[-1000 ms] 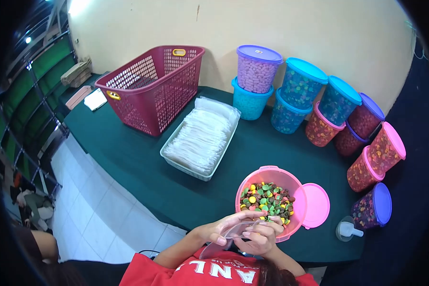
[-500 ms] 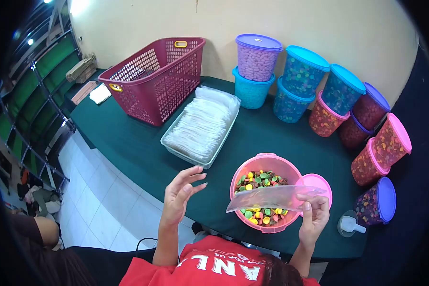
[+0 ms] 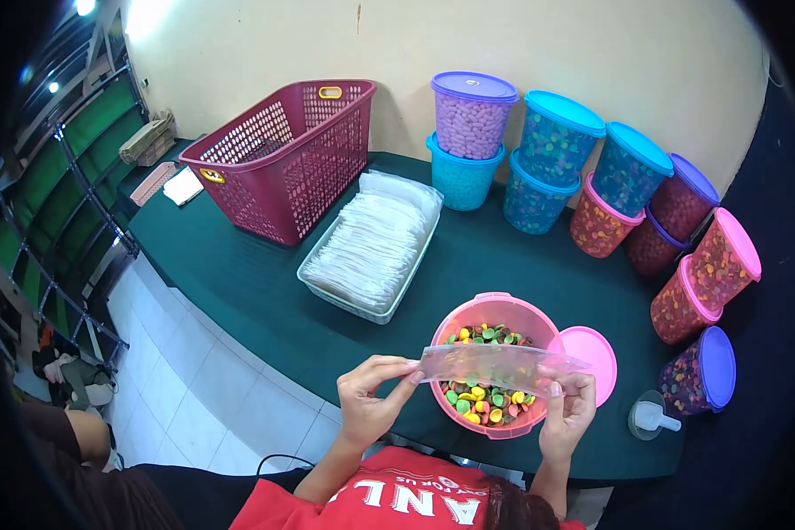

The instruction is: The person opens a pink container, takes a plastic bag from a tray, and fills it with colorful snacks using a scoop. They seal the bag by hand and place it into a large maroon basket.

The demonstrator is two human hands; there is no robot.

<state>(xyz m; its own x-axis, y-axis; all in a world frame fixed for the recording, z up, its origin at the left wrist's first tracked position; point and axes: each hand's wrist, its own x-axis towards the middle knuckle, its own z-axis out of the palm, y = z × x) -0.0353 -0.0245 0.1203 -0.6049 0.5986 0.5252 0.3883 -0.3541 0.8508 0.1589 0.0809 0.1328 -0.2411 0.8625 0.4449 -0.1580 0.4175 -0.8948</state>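
A clear plastic bag (image 3: 490,364), long and flat, is stretched sideways above a pink tub (image 3: 442,331). My left hand (image 3: 375,396) pinches the bag's left end between thumb and fingers. The right end is gripped by my right hand (image 3: 567,415). Inside the tub lie many small candies (image 3: 481,402) in green, yellow, brown and coral; the bag covers part of them. A round pink lid (image 3: 596,358) rests on the table just right of the tub, partly behind the bag's right end.
A tray of stacked clear bags (image 3: 367,252) stands left of the tub, with a maroon basket (image 3: 296,190) behind it. Lidded candy tubs (image 3: 552,150) line the back and right. A white scoop (image 3: 655,417) sits in a small dish at the right. Someone's knee (image 3: 88,433) shows lower left.
My left hand, open and apart before, has moved right and taken hold of the bag's left end. My right hand has kept its grip, shifting slightly left and down.
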